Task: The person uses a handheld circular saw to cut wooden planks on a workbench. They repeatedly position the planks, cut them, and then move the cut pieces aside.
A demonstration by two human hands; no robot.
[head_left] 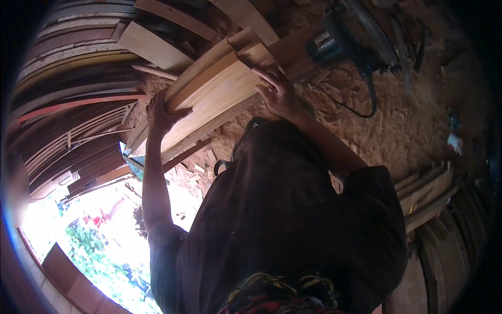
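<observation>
A long pale wooden board point(219, 83) with a raised, stepped strip along its far side lies at a slant in front of me. My left hand point(161, 114) is closed over its left part, thumb across the upper face and fingers at the far edge. Toward the board's right end, my right hand point(281, 94) rests at the near edge. Its index finger and thumb are stretched out and apart over the wood; the other fingers are partly hidden. Below the board, a longer timber point(184, 137) runs along the near side.
A dark corded power tool point(325, 44) lies at the upper right, its cable point(370, 99) curving over floor shavings point(387, 125). Stacked planks point(78, 99) fill the left side. More boards point(426, 196) lean at the right. Bright daylight enters at the lower left.
</observation>
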